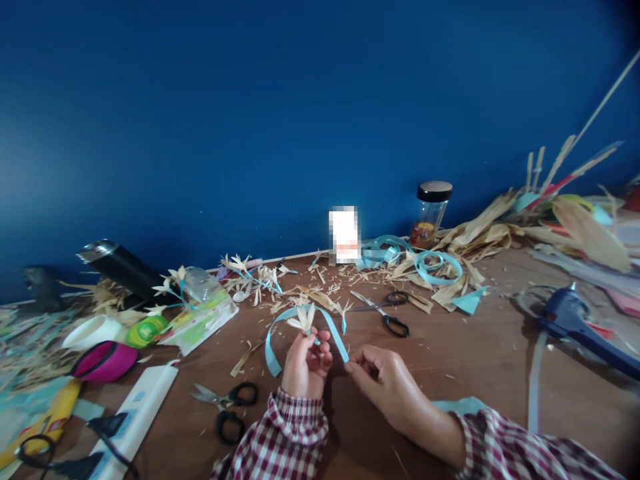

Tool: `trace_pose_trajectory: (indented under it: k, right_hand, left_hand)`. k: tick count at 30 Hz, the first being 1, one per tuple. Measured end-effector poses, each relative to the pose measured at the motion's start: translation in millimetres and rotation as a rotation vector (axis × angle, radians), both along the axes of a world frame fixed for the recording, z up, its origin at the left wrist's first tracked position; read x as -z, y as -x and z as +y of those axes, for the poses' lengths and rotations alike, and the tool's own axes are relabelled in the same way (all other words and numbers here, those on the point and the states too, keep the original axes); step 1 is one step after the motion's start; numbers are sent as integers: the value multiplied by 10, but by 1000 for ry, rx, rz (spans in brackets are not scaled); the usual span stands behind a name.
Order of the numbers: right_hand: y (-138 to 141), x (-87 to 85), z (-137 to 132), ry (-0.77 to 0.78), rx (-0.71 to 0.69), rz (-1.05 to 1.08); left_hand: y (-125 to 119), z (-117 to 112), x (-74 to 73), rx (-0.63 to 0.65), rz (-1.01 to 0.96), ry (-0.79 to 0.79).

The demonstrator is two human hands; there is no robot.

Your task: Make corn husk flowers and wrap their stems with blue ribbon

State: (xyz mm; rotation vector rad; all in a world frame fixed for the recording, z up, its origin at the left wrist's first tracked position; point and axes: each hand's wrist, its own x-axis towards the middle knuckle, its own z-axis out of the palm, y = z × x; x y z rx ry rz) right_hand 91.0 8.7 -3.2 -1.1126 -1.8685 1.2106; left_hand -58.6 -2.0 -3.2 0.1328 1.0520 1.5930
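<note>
Between the thumb and fingers of my left hand (306,370) is a pale husk flower (303,320), its petals pointing up. A light blue strip (336,331) arcs behind the flower and hangs down on both sides. My right hand (393,383) has its thumb and forefinger pinched at the strip's right end. A smaller husk flower (343,312) with a blue stem lies just beyond on the table. Black-handled scissors (395,326) rest partly open beyond my hands, and a second pair of scissors (230,400) lies left of my left sleeve.
A blue glue gun (575,323) lies at the right. Coiled blue strips (437,268), a black-lidded jar (429,213) and dry husks (480,227) stand along the wall. At left are a power strip (145,407), a pink pouch (106,361) and a black bottle (125,270).
</note>
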Motion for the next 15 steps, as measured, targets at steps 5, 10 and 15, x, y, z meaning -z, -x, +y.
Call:
trace_pose_trajectory:
  k: [5, 10, 15]
  right_hand:
    - [11, -35, 19, 14, 58, 28]
    - [6, -61, 25, -49, 30, -20]
    - [-4, -8, 7, -112, -2, -124]
  left_hand:
    - [-69, -48, 6, 143, 51, -62]
    - [-175, -70, 49, 214, 221, 3]
    - [-158, -69, 94, 185, 282, 36]
